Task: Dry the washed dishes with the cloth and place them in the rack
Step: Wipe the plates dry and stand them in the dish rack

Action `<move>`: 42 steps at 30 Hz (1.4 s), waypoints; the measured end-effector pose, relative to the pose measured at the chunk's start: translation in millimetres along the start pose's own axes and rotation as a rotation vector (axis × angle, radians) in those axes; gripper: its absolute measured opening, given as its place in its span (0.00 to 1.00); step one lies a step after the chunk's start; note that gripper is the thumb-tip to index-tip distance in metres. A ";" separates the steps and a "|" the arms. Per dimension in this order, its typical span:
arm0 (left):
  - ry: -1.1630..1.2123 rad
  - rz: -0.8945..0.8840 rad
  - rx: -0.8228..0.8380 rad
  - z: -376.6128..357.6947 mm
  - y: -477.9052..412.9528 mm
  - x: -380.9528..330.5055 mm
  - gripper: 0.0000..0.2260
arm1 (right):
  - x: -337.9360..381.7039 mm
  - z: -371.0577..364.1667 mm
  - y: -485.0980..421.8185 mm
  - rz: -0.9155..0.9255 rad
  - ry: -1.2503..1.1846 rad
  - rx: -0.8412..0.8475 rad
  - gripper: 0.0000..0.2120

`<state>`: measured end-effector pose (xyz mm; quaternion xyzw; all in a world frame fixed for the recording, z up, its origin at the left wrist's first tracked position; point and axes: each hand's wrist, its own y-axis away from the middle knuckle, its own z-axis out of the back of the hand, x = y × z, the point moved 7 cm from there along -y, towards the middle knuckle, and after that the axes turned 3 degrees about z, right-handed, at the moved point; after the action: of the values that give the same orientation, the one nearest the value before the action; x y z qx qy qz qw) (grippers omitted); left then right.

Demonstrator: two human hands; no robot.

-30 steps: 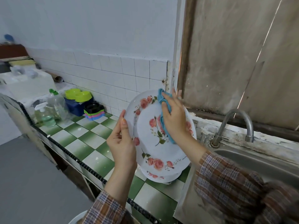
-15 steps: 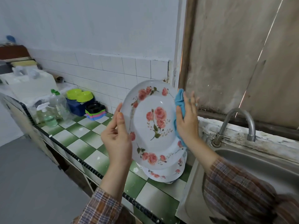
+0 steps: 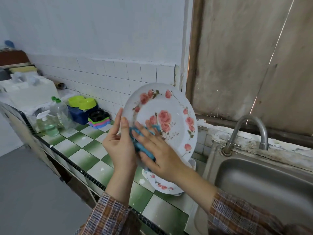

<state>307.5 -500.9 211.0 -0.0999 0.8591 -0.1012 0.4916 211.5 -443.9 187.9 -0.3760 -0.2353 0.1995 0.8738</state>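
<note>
I hold a white plate with pink roses [image 3: 171,106] tilted up on edge above the green-checked counter [image 3: 81,156]. My left hand [image 3: 118,145] grips its left rim, thumb on the front and fingers behind. My right hand [image 3: 157,155] lies flat on the plate's lower left face and presses a blue cloth [image 3: 141,146] against it with spread fingers. Under my hands, more rose plates [image 3: 163,186] are stacked on the counter by the sink. No rack is in view.
A steel sink [image 3: 254,180] with a curved tap [image 3: 245,129] is at the right. At the back left stand clear bottles [image 3: 55,114], green bowls [image 3: 83,102] on a blue tub [image 3: 77,114] and a stack of small coloured bowls [image 3: 99,118].
My right hand has swept the cloth from the plate's upper middle to its right rim, then down to the lower left. The plate has been turned and raised a little in my left hand.
</note>
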 end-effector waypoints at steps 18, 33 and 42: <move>-0.130 0.060 0.122 -19.3 20.7 19.7 0.10 | -38.8 31.1 -30.0 -0.270 -0.061 -0.247 0.25; -0.142 0.088 0.079 -4.2 -3.3 25.0 0.09 | -139.9 44.8 15.4 -0.693 0.018 -0.404 0.24; -0.145 0.090 0.042 6.9 -25.6 44.1 0.09 | -46.0 -49.6 15.9 -0.251 -0.118 -0.073 0.25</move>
<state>293.4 -538.0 178.2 -0.0578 0.8226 -0.0894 0.5586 199.4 -486.0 133.8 -0.3630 -0.3383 0.1017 0.8622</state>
